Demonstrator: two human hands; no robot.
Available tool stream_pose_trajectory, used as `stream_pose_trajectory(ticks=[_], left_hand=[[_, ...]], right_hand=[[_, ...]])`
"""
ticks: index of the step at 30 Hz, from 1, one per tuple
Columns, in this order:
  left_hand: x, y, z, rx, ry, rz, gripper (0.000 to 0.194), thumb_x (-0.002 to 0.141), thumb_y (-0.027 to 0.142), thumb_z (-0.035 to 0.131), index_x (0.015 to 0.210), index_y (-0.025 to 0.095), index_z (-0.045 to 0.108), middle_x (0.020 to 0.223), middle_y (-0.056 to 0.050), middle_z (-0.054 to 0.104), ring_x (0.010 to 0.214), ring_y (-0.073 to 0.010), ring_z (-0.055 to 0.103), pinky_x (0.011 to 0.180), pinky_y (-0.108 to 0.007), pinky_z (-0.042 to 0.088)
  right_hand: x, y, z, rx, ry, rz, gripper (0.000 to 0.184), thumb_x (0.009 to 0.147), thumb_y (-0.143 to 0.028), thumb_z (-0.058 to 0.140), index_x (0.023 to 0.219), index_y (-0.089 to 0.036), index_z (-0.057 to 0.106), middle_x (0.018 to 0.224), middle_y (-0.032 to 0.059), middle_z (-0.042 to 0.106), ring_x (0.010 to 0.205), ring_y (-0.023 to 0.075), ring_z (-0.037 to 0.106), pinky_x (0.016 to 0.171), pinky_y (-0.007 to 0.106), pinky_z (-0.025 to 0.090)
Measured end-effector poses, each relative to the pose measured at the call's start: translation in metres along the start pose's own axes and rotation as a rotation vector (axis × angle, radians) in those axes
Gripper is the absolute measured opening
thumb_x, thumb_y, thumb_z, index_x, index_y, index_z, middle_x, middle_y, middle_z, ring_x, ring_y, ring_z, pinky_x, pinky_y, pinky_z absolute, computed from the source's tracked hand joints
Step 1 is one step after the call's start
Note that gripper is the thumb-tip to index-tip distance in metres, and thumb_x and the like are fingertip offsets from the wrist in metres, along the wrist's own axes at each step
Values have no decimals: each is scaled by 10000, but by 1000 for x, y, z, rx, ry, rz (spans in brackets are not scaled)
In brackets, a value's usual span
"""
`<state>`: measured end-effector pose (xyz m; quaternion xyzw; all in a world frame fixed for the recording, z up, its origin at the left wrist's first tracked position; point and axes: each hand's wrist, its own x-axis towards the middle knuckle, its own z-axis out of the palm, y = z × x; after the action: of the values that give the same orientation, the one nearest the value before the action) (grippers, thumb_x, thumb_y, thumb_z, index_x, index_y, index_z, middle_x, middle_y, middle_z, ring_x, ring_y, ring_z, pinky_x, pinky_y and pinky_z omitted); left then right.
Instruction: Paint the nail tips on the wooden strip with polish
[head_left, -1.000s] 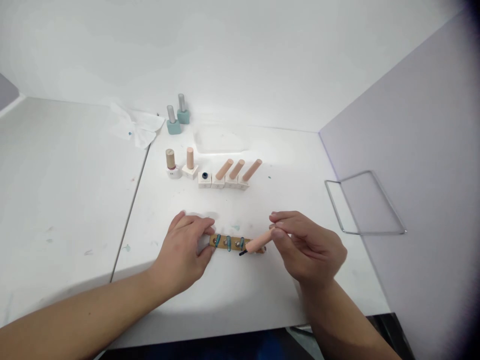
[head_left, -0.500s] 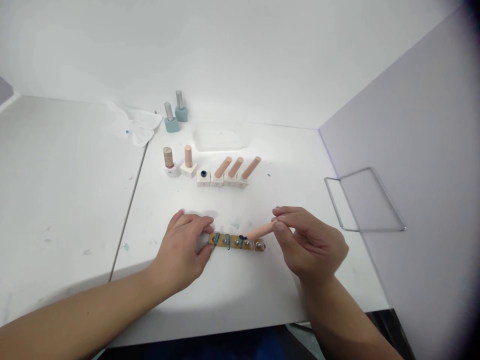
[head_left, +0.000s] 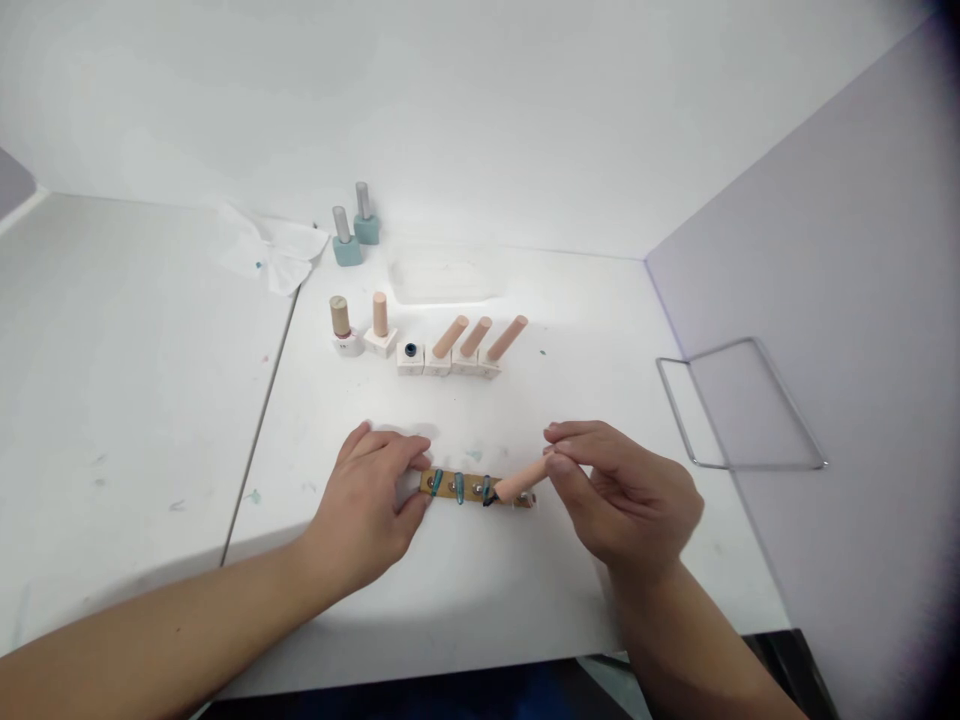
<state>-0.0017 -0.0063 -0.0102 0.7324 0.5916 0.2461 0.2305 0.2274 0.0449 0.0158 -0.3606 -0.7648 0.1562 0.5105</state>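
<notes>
A tan strip with several nail tips, three of them painted teal, lies on the white table in front of me. My left hand pinches the strip's left end and holds it down. My right hand pinches a peach-capped polish brush, whose dark tip rests on the third teal nail tip. An open white polish bottle with dark blue inside stands farther back.
Beside the open bottle are three tilted peach-capped bottles and two upright ones. Two teal bottles and a crumpled tissue sit at the back. A wire frame leans on the right wall.
The brush stroked along the third nail tip, up toward its far end and back down to its near end. My left hand stayed on the strip.
</notes>
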Motion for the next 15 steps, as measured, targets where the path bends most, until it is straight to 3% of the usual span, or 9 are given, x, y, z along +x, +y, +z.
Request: stream_pose_trajectory(ticks=[9,15], left_hand=[[0,-1,1,-3,5,7,405,749,140,592,1121,240,469,965,11,676,982,-207,597,1085,-548,287],[0,0,0,-5,7,12,402,744,126,587,1112,239,471,957,9,677,973,-208,600,1080,-552,288]], right_hand=[[-4,6,1,-125,204,68,250,711,-37,664,872,-228,680,710,-16,705,747,191,694,669,367,608],[-5,3,1,-36,84,60,222,711,-30,652,817,-224,662,706,-13,702,718,185,684,672,386,605]])
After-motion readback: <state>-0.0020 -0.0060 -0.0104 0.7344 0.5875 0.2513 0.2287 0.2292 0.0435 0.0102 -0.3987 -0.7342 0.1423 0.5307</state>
